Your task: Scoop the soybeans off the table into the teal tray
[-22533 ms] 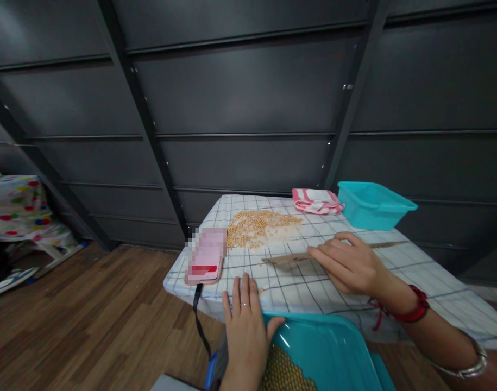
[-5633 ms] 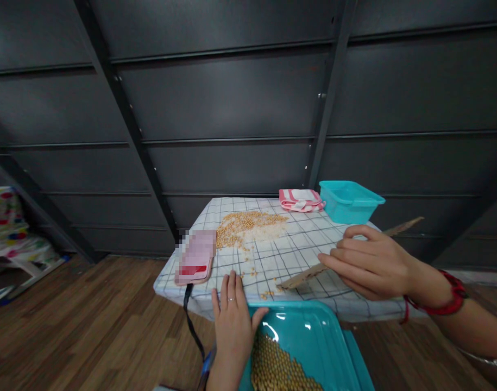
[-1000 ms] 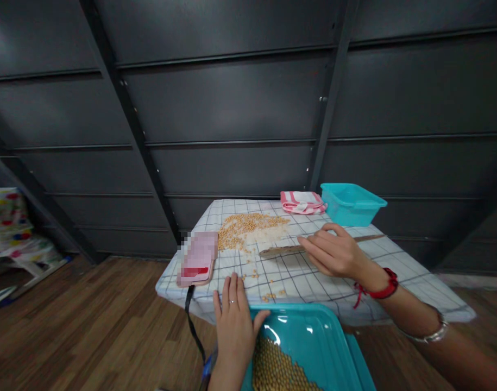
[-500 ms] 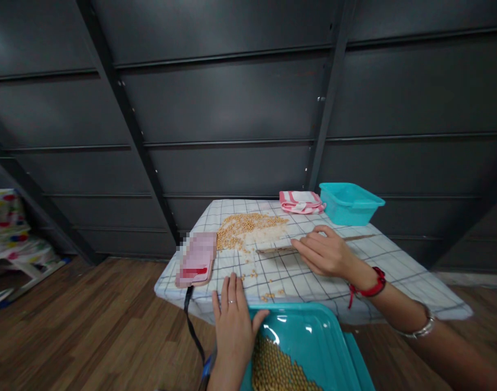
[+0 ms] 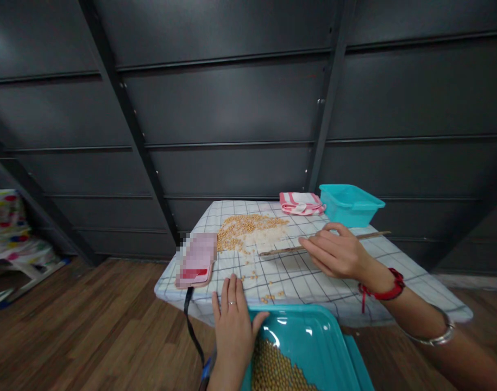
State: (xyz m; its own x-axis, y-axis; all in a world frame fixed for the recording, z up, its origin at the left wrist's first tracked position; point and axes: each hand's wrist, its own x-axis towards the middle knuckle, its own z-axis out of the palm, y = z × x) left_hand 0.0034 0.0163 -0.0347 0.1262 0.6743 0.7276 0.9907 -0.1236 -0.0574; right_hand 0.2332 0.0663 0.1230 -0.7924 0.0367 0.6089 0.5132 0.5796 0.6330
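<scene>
My right hand [image 5: 335, 251] pinches a thin flat brown piece, seen nearly edge-on, that looks like cardboard [image 5: 283, 251]. The piece is held over the checked cloth, its left end close to a spread of yellow soybeans [image 5: 242, 224] and a pale heap of rice-like grains [image 5: 268, 235]. Resting with outstretched fingers at the table's front edge, my left hand [image 5: 233, 326] has its thumb over the rim of a teal tub [image 5: 305, 326]. Greenish-brown round beans [image 5: 281, 369] lie in that tub. A few loose soybeans [image 5: 272, 297] are on the cloth just behind it.
A pink phone [image 5: 199, 258] with a black strap lies at the table's left. At the back right are a folded pink-and-white towel [image 5: 301, 203] and a smaller turquoise basin [image 5: 350, 209]. A dark panelled wall [image 5: 232, 108] stands behind the table.
My right hand has moved slightly right, taking the brown piece with it, and the piece now shows more edge-on. My left hand stays in place.
</scene>
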